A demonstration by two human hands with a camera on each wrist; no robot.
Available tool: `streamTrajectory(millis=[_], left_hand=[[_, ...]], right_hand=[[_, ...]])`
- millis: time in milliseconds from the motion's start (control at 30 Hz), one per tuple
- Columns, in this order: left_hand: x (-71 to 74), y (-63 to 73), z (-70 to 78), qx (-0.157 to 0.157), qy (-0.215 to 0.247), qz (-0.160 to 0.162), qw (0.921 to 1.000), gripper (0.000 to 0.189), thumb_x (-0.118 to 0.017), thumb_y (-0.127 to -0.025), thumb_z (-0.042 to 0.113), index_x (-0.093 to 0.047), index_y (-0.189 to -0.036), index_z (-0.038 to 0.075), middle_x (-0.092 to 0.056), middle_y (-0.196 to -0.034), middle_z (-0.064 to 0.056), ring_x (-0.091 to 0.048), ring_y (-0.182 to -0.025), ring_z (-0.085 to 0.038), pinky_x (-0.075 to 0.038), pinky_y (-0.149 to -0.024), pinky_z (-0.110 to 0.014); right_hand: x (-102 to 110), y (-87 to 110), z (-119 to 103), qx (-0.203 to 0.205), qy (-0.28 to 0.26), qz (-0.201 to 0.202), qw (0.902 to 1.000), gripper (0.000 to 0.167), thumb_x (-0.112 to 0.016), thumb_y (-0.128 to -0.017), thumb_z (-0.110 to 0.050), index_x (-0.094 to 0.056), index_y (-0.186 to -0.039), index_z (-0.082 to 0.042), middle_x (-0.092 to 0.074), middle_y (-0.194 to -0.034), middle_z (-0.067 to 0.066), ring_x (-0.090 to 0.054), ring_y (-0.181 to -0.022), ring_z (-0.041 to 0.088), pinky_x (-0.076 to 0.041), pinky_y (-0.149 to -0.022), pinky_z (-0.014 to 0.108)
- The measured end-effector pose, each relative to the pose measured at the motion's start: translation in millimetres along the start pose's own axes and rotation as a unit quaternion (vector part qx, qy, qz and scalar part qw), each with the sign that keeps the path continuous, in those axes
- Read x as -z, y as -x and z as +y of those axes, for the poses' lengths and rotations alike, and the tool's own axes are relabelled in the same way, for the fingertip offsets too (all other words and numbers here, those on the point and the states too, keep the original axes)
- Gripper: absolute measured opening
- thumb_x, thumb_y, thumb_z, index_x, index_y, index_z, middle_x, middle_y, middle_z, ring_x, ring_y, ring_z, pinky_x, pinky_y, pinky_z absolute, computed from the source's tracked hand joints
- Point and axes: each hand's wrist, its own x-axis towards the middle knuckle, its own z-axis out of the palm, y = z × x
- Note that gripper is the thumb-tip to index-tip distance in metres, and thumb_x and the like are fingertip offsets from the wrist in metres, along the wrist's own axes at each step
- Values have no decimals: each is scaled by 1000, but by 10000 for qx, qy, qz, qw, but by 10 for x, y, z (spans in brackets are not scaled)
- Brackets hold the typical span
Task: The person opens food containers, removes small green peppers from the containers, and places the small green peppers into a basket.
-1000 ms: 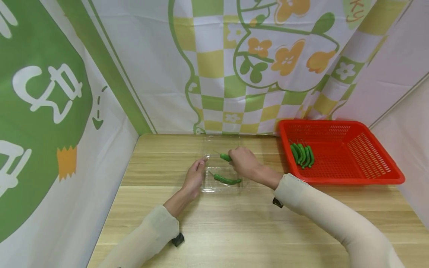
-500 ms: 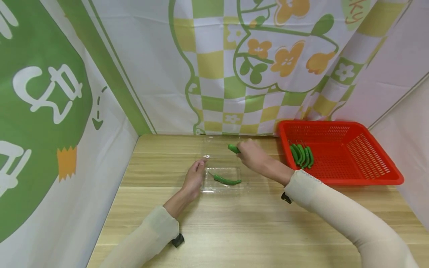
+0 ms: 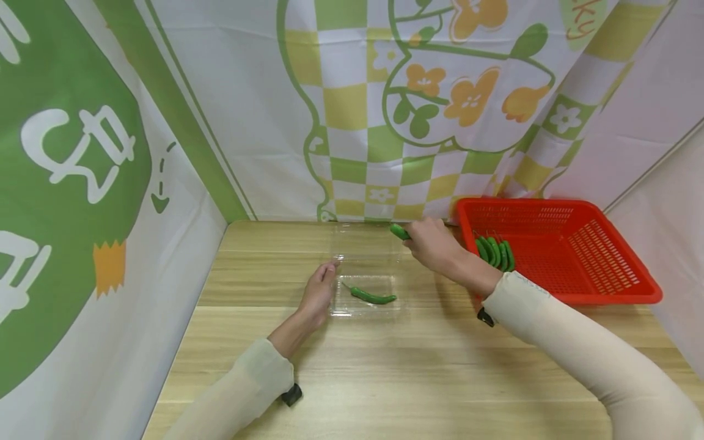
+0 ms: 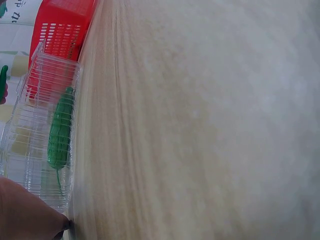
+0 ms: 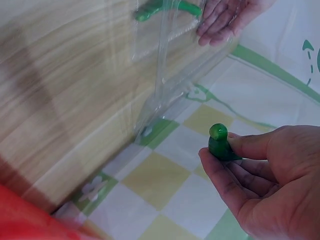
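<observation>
A clear hinged plastic container (image 3: 348,314) lies on the wooden table with its lid folded back. One green chili pepper (image 3: 373,297) rests in its near half, stem to the left. My left hand (image 3: 318,293) rests against the container's left side near the hinge; the right wrist view shows its fingers (image 5: 220,25) fairly straight. Behind and right of the container, my right hand (image 3: 437,245) pinches a second green chili pepper (image 3: 399,231) between thumb and fingers. Seen in the right wrist view, that pepper (image 5: 219,140) points one end toward the camera.
At the back right stands a red plastic basket (image 3: 572,298) with several green chili peppers (image 3: 496,250) along its left side. A printed curtain (image 3: 385,177) hangs behind the table (image 3: 352,379), and another printed sheet (image 3: 60,183) hangs on the left.
My right hand has moved right and back, carrying the chili pepper away from above the container toward the basket. My left hand and the pepper in the container have stayed in place.
</observation>
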Motion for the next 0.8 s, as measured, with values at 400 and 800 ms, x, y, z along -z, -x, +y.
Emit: streamTrajectory(millis=[400, 800], left_hand=[[-3, -2, -3, 25, -16, 86, 10000, 46, -32, -118, 24, -42, -157, 2, -27, -173, -16, -16, -162, -40, -12, -132, -58], [-12, -9, -16, 31, 2, 144, 9999, 45, -33, -117, 23, -44, -155, 1, -30, -172, -15, -19, -161, -38, -13, -132, -56]], right_hand=[[75, 67, 247, -235, -90, 165, 9995, 35, -76, -95, -6, -54, -67, -9, -54, -62, 4, -60, -63, 29, -55, -61, 51], [185, 89, 536, -471, -20, 309, 9984, 39, -72, -95, -3, -50, -63, -9, -53, -54, 3, -58, -55, 24, -54, -58, 47]])
